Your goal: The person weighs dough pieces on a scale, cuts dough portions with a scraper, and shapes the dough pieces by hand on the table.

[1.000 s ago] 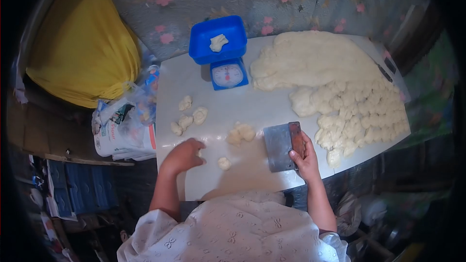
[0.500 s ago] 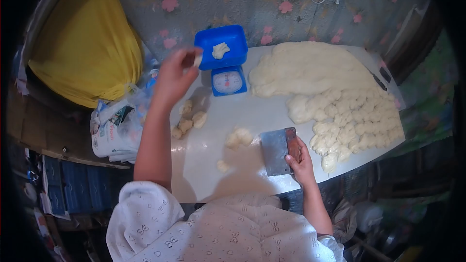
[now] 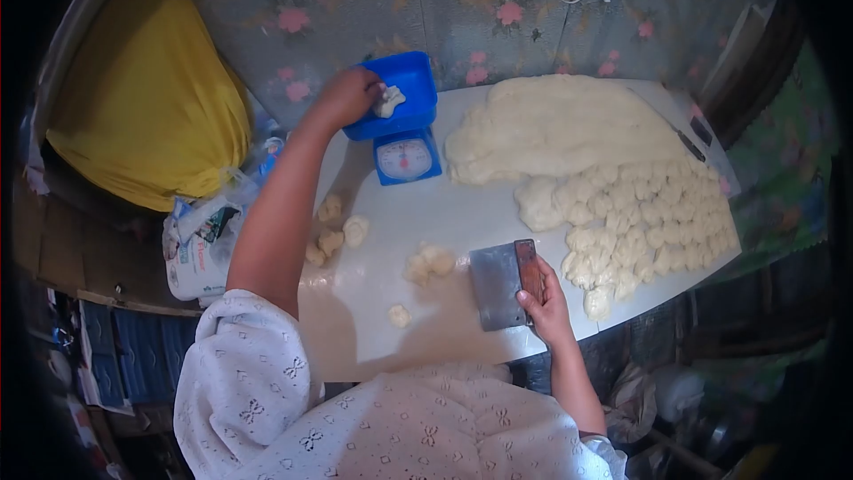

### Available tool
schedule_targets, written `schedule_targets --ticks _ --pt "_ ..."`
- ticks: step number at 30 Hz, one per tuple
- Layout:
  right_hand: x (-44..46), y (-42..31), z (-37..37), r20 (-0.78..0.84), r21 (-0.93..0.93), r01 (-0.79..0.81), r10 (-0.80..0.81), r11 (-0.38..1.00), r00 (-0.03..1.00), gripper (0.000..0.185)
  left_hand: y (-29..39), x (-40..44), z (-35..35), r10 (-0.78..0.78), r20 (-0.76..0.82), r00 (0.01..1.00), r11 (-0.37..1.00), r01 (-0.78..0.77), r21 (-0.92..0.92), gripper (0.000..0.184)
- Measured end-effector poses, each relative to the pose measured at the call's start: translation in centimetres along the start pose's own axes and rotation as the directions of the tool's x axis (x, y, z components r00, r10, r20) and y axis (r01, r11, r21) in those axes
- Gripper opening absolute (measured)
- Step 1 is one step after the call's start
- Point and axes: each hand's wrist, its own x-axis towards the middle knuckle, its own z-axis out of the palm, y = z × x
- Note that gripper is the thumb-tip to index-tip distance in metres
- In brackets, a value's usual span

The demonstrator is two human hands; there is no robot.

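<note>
My left hand (image 3: 353, 96) reaches over the left rim of the blue scale pan (image 3: 421, 112). Its fingers are pinched together against a small piece of dough (image 3: 391, 103) in the pan. Below the pan is the blue kitchen scale (image 3: 404, 157) with its round dial facing me. My right hand (image 3: 548, 309) is wrapped around the wooden handle of a dough scraper (image 3: 499, 289), whose wide metal blade points left just above or on the table. Small dough pieces (image 3: 430, 263) lie left of the blade, with a single dough lump (image 3: 401, 316) nearer me.
A large slab of dough (image 3: 569, 124) covers the back right of the white table (image 3: 373, 347). Rows of dough portions (image 3: 653, 222) sit before it. A knife (image 3: 691, 146) rests by the right edge. More dough lumps (image 3: 330, 240), a flour bag (image 3: 200, 253) and a yellow cloth (image 3: 147, 89) are leftward.
My left hand has moved from beside the pan to inside it, down to the dough. The pan has tilted slightly. My right hand still holds the scraper in about the same place.
</note>
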Motion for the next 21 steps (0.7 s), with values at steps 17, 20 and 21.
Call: schedule_targets --ticks 17,20,21 --pt "-0.14 -0.84 0.39 -0.001 0.064 -0.030 0.030 0.997 1.000 0.064 0.52 0.21 -0.21 -0.025 -0.101 0.995 1.000 0.027 0.014 0.028" --pt "-0.14 -0.92 0.41 0.002 0.076 -0.052 0.052 0.996 0.999 0.064 0.50 -0.17 -0.26 0.028 -0.119 0.993 0.999 -0.024 0.036 0.028" --pt "-0.13 -0.93 0.41 0.005 0.082 -0.056 0.056 0.995 0.998 0.064 0.51 -0.25 -0.26 0.028 -0.119 0.993 0.999 -0.023 0.036 0.028"
